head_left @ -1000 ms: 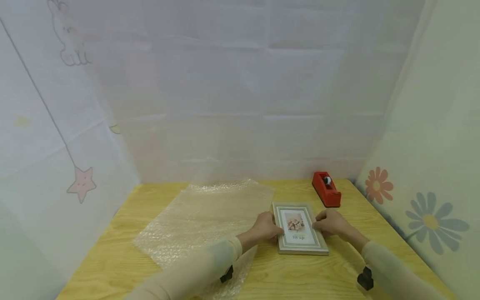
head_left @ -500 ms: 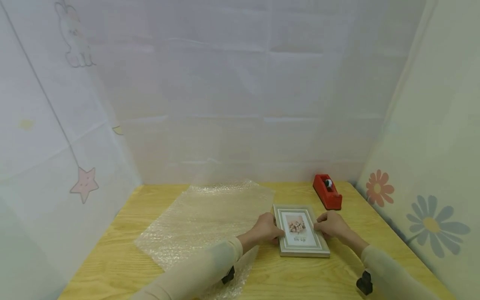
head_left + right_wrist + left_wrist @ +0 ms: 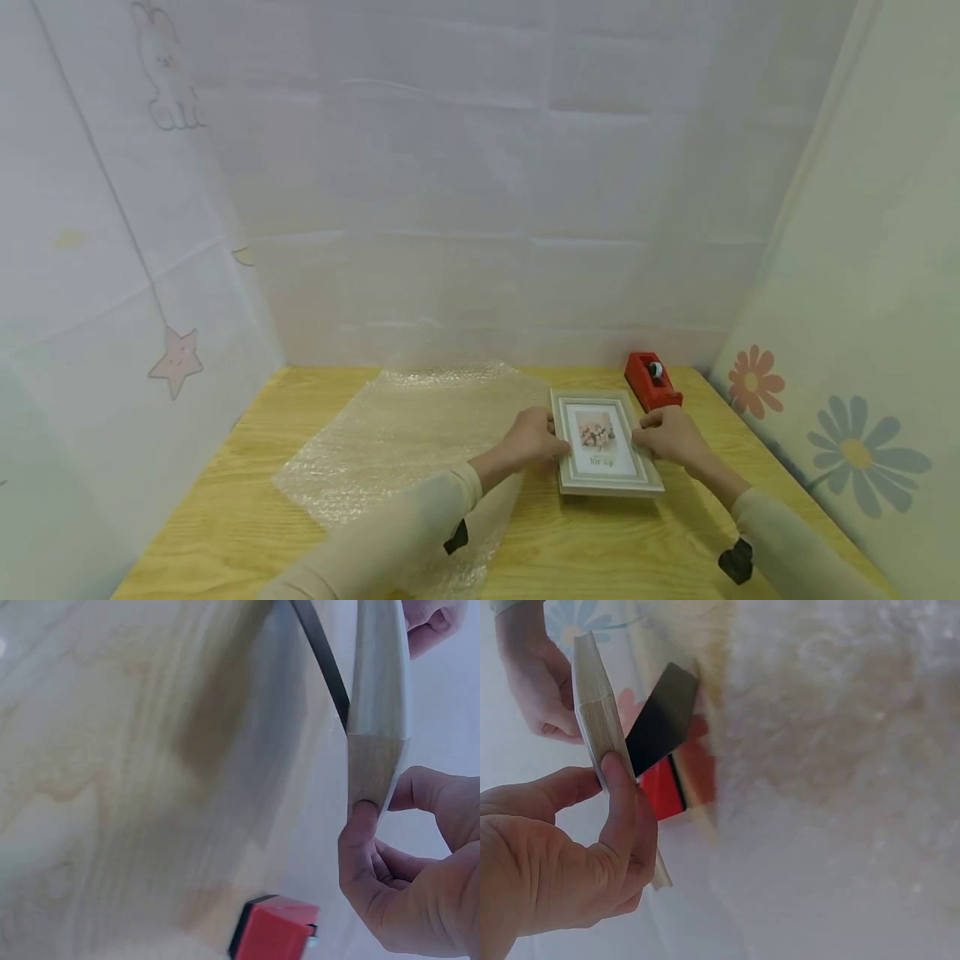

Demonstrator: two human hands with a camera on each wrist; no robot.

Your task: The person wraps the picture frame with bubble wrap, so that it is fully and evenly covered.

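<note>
A pale photo frame with a flower picture is held just above the wooden table, face up, its shadow showing under the near edge. My left hand grips its left side, thumb on the front and fingers behind. On the opposite side my right hand pinches the edge the same way. Both wrist views show the frame's side edge between thumb and fingers. A dark stand leg sticks out from the frame's back. Left of the frame, a clear bubble wrap sheet lies flat, partly under my left forearm.
A red tape dispenser stands at the table's back right, just beyond my right hand. The wooden table meets a pale cloth backdrop at the back and at both sides.
Both hands have raised the photo frame from the table, and it sits slightly farther from me. The bubble wrap and tape dispenser stay put; the head view has shifted a little.
</note>
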